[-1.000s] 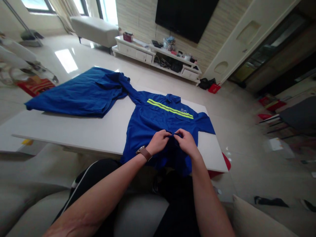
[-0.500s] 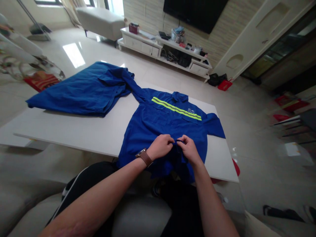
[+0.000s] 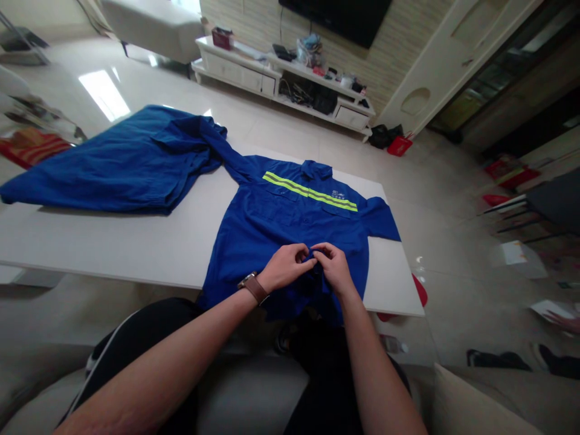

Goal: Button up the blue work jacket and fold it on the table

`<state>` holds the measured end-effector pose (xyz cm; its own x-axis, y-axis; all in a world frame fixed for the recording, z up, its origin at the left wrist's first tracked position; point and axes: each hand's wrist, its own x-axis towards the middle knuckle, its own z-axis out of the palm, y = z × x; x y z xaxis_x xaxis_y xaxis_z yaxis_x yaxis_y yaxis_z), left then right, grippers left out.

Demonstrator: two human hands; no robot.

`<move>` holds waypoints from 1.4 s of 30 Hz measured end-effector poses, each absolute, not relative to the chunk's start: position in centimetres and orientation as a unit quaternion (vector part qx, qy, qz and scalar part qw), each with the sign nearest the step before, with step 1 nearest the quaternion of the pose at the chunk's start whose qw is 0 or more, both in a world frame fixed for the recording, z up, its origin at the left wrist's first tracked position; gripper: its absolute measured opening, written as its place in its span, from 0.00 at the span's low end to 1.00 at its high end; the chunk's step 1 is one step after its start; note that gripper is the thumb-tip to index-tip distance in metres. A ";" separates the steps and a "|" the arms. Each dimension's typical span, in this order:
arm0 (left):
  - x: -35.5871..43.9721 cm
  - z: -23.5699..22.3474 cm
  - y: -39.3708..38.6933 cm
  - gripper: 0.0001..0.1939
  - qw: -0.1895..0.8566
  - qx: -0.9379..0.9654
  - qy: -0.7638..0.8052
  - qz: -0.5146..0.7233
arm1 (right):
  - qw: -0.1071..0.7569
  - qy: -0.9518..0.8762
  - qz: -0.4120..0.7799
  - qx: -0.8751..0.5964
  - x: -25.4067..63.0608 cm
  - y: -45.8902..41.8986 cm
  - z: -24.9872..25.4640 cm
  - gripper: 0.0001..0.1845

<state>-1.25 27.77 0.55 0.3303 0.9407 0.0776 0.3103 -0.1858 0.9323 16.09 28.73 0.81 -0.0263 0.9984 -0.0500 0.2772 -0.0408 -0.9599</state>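
A blue work jacket [image 3: 272, 226] with a yellow-and-grey reflective stripe lies front up on the white table, collar away from me and lower hem hanging over the near edge. At its front opening, below the chest, my left hand [image 3: 289, 266] pinches the cloth between thumb and fingers; a brown-strapped watch is on that wrist. Close against it, my right hand [image 3: 331, 266] grips the jacket's other front edge with bent fingers. The fingertips of both hands meet there, and whatever small part lies between them is hidden.
Another blue garment [image 3: 113, 160] lies folded on the left of the white table [image 3: 113, 241]. Beyond stand a low white TV cabinet [image 3: 235, 69] and a grey bench [image 3: 154, 27]. A red bag [image 3: 399, 145] sits on the floor. A beige cushion [image 3: 471, 402] is at lower right.
My hands have come closer together at the jacket's front edges, fingertips now meeting. The whole scene has shifted left as my head turned slightly right.
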 end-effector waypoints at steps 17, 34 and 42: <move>-1.3 0.8 28.3 0.09 0.419 0.695 0.458 0.363 | 0.382 -0.574 0.359 -0.629 16.8 29.0 0.0 0.17; -3.6 -1.1 26.8 0.24 0.321 0.797 0.504 -0.090 | 0.285 -0.679 0.262 -0.624 17.4 28.7 0.0 0.11; -3.5 -1.1 26.0 0.14 0.296 0.818 0.488 -0.070 | 0.145 -0.706 0.262 -0.642 17.3 28.2 -1.2 0.15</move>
